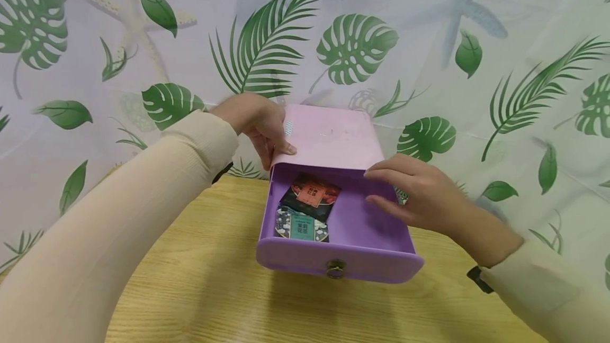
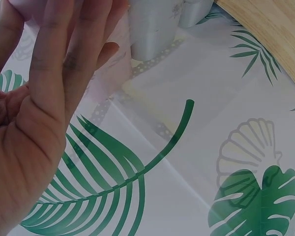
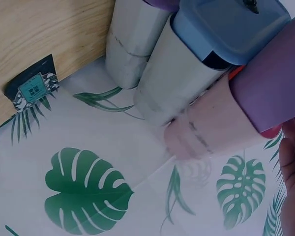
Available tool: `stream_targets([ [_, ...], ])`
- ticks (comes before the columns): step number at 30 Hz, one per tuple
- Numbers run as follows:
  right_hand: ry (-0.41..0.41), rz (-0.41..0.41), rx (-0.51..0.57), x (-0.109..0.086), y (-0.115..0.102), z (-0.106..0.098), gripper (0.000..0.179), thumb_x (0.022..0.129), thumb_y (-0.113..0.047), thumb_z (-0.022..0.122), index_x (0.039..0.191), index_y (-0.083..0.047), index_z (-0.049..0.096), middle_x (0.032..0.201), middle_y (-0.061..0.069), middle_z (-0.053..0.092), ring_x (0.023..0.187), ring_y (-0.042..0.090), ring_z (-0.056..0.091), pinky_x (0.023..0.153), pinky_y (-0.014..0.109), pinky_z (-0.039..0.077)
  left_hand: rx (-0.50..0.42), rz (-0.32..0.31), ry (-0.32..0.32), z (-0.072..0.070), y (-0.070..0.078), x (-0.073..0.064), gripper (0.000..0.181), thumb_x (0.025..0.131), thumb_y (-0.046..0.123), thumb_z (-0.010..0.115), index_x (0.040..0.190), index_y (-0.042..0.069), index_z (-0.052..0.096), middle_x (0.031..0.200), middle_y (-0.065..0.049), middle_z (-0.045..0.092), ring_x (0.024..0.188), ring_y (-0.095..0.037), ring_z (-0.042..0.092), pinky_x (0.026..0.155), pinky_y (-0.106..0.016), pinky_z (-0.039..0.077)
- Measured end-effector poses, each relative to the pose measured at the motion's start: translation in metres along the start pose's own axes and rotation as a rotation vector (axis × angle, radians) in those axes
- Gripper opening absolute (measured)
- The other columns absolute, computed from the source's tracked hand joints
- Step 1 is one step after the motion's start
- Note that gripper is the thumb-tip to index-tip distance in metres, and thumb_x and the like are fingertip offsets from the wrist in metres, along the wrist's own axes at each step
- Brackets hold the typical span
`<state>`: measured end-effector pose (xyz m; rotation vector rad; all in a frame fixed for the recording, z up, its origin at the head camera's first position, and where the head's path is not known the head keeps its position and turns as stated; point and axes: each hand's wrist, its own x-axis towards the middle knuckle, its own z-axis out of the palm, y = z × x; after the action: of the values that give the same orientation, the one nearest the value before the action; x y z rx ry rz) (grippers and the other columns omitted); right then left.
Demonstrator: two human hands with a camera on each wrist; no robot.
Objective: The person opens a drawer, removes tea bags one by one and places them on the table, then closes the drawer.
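A pink drawer box has its purple drawer pulled well out toward me. Inside the drawer, on its left side, lie a tea packet with a red label and one with a teal label, overlapping. My left hand holds the box at its front left corner, thumb on the top and fingers down the side. My right hand is at the drawer's right wall beside the box's front corner, fingers extended, thumb apart from them.
In the right wrist view, a pale drawer unit with a blue drawer sits below the pink one, with another pale unit under that. Another teal-labelled packet is at the table's back edge. Leaf-print cloth hangs behind the wooden table.
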<state>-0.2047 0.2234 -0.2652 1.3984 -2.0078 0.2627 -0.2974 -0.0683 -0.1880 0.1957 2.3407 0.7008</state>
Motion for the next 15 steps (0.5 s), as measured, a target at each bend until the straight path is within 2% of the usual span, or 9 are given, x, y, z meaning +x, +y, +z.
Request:
stream_targets([
  [3, -0.088, 0.006, 0.016, 0.005, 0.0, 0.002, 0.033, 0.09, -0.03, 0.075, 0.113, -0.007, 0.071, 0.108, 0.007, 0.073, 0.097, 0.022, 0.069, 0.083, 0.037, 0.055, 0.006, 0.001, -0.001, 0.0, -0.001, 0.001, 0.046, 0.097, 0.023, 0.066, 0.125, -0.008, 0.048, 0.11, -0.025, 0.07, 0.093, -0.03, 0.075, 0.082, -0.035, 0.06],
  [7, -0.21, 0.043, 0.024, 0.014, -0.003, 0.003, 0.045, 0.075, -0.014, 0.085, 0.118, -0.01, 0.07, 0.11, 0.005, 0.074, 0.1, 0.022, 0.072, 0.083, 0.042, 0.058, 0.001, 0.003, -0.005, 0.0, -0.001, 0.002, 0.045, 0.096, 0.023, 0.066, 0.124, -0.008, 0.049, 0.11, -0.025, 0.07, 0.093, -0.03, 0.075, 0.082, -0.036, 0.06],
  [11, -0.311, 0.078, 0.056, 0.027, -0.009, 0.005, 0.042, 0.082, -0.015, 0.082, 0.122, -0.014, 0.07, 0.115, 0.002, 0.074, 0.104, 0.019, 0.071, 0.085, 0.04, 0.058, -0.009, 0.006, -0.006, 0.0, -0.001, 0.002, 0.044, 0.097, 0.022, 0.066, 0.124, -0.008, 0.048, 0.111, -0.026, 0.07, 0.093, -0.031, 0.074, 0.082, -0.036, 0.06],
  [15, -0.433, 0.111, 0.097, 0.038, -0.015, 0.011, 0.044, 0.088, -0.016, 0.077, 0.13, -0.015, 0.066, 0.128, 0.002, 0.069, 0.117, 0.02, 0.066, 0.095, 0.042, 0.055, -0.006, 0.01, -0.011, 0.0, -0.001, 0.002, 0.043, 0.097, 0.022, 0.065, 0.123, -0.008, 0.048, 0.11, -0.026, 0.07, 0.093, -0.031, 0.074, 0.082, -0.036, 0.06],
])
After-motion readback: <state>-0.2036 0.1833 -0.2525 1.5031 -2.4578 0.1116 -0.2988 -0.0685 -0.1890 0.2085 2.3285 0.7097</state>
